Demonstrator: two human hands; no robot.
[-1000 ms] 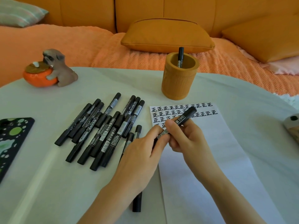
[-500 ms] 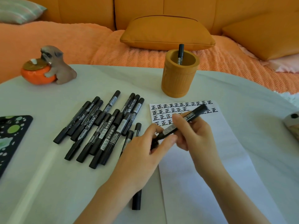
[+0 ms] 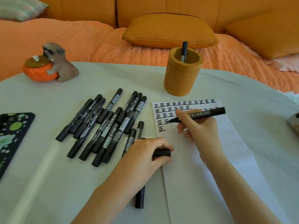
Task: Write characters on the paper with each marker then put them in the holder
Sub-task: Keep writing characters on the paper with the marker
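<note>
My right hand point(image 3: 198, 126) grips an uncapped black marker point(image 3: 203, 114) with its tip down on the white paper point(image 3: 210, 159), in the fourth row of black characters. Over the paper's left edge, my left hand point(image 3: 150, 152) holds the marker's black cap point(image 3: 162, 153). Several capped black markers point(image 3: 106, 125) lie in a pile to the left of the paper. An orange-brown holder point(image 3: 182, 75) stands behind the paper with one marker point(image 3: 184, 50) upright inside it. Another marker point(image 3: 140, 198) lies partly hidden under my left forearm.
A dog-and-orange figurine point(image 3: 50, 63) sits at the table's back left. A dark patterned phone case point(image 3: 11, 136) lies at the left edge. A pale object point(image 3: 294, 123) pokes in at the right edge. Orange sofa cushions point(image 3: 169, 29) lie beyond the round white table point(image 3: 48, 183).
My hands have pulled apart: the cap came off in my left hand, which dropped toward the paper's left edge. My right hand turned the marker and brought its tip down onto the paper.
</note>
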